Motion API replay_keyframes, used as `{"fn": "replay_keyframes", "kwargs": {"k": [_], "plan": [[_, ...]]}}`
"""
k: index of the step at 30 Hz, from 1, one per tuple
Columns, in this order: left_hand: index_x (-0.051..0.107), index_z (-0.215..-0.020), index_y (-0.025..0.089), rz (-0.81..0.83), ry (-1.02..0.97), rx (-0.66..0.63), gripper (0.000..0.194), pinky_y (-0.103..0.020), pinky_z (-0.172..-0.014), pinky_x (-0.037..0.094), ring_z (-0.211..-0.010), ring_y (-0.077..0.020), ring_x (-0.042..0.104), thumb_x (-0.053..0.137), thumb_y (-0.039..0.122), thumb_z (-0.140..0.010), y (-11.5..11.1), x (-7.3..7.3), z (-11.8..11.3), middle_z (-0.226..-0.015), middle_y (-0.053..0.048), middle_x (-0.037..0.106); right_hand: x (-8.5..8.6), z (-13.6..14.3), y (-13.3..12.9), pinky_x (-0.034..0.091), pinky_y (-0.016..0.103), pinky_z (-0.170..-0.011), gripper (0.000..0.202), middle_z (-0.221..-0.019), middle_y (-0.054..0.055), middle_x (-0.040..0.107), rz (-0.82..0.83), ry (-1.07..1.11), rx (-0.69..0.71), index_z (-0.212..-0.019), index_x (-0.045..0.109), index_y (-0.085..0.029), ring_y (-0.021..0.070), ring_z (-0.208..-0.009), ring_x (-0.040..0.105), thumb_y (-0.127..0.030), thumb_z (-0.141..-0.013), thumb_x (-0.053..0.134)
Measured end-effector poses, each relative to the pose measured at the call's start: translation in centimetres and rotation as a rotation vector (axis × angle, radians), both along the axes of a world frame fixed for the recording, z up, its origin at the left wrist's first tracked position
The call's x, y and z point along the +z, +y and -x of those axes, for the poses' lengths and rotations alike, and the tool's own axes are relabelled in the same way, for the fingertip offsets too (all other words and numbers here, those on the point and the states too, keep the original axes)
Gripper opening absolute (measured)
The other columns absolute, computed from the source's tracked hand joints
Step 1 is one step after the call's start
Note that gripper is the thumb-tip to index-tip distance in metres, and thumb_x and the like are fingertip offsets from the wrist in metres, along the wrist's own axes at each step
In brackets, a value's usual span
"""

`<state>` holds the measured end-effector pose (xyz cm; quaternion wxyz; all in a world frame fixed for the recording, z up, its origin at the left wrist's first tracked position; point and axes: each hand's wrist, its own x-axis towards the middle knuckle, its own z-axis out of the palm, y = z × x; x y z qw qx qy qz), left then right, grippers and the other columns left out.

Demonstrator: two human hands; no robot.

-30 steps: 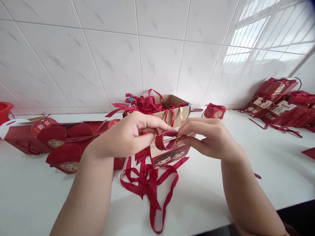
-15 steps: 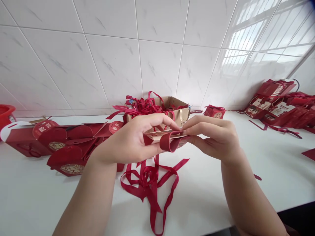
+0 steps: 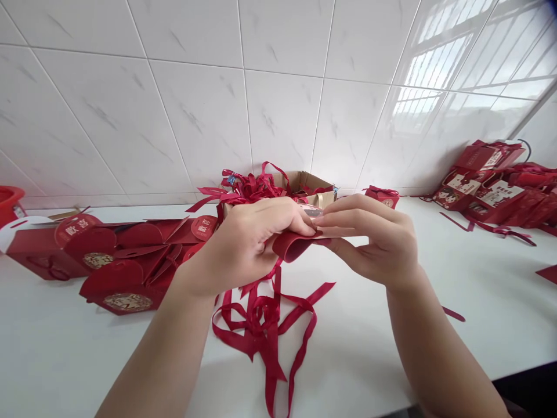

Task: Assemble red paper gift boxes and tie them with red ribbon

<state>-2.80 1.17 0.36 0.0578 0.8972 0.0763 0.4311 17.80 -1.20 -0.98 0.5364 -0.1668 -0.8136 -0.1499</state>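
Both my hands hold a red paper gift box [image 3: 293,249] above the counter, with a pale printed panel and a curled red strip facing me. My left hand [image 3: 256,238] is wrapped round its left side, thumb and fingertips near the curl. From the right, my right hand [image 3: 376,235] pinches its edge between thumb and fingers. Much of the box is hidden by my fingers. Below my hands, loops of dark red ribbon [image 3: 270,331] lie loosely on the white counter [image 3: 357,348].
Folded red gift boxes [image 3: 134,273] stand at the left beside a red plastic container [image 3: 9,206]. A cardboard box [image 3: 300,179] full of ribbon is against the tiled wall. One small red box [image 3: 382,197] stands right of it; more boxes [image 3: 491,183] are piled far right.
My left fingers have closed further over the gift box, and its curled strip has shifted slightly left and up. My right hand has moved slightly left, still pinching the edge.
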Motion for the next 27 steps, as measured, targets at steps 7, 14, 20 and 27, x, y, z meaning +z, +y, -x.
{"fn": "replay_keyframes", "kwargs": {"k": [7, 14, 20, 27], "plan": [[0.062, -0.093, 0.026, 0.026, -0.033, 0.015, 0.031, -0.034, -0.081, 0.058, -0.096, -0.0195, 0.067, 0.059, 0.000, -0.077, -0.1, 0.1, 0.1, -0.098, -0.001, 0.070, -0.6, 0.9, 0.4, 0.059, 0.028, -0.060, 0.023, -0.077, 0.002, 0.062, -0.128, 0.093, 0.001, -0.084, 0.060, -0.020, 0.0146, -0.070, 0.066, 0.002, -0.079, 0.058], [0.062, -0.105, 0.025, 0.046, -0.024, 0.001, 0.039, -0.031, -0.075, 0.057, -0.089, -0.0169, 0.065, 0.061, 0.000, -0.075, -0.1, 0.3, 0.0, -0.097, -0.001, 0.069, -0.8, 1.3, 0.3, 0.057, 0.028, -0.055, 0.022, -0.075, 0.003, 0.062, -0.168, 0.107, -0.037, -0.087, 0.058, -0.022, 0.0156, -0.069, 0.064, -0.001, -0.081, 0.056], [0.066, -0.102, 0.030, 0.028, -0.010, 0.071, 0.032, -0.031, -0.074, 0.057, -0.089, -0.0177, 0.065, 0.063, 0.009, -0.079, -0.3, 0.6, 0.1, -0.099, 0.000, 0.069, -0.8, 1.2, 0.4, 0.057, 0.029, -0.057, 0.021, -0.075, 0.003, 0.062, -0.174, 0.089, -0.052, -0.087, 0.057, -0.022, 0.0161, -0.071, 0.064, -0.002, -0.082, 0.054], [0.068, -0.092, 0.025, 0.037, -0.043, 0.097, 0.020, -0.031, -0.073, 0.057, -0.088, -0.0183, 0.065, 0.064, 0.011, -0.079, -0.6, 0.7, -0.1, -0.096, -0.003, 0.069, -1.0, 1.1, 0.6, 0.060, 0.032, -0.063, 0.021, -0.077, 0.002, 0.062, -0.203, 0.091, -0.040, -0.089, 0.056, -0.023, 0.0153, -0.069, 0.063, -0.003, -0.082, 0.055]]}}
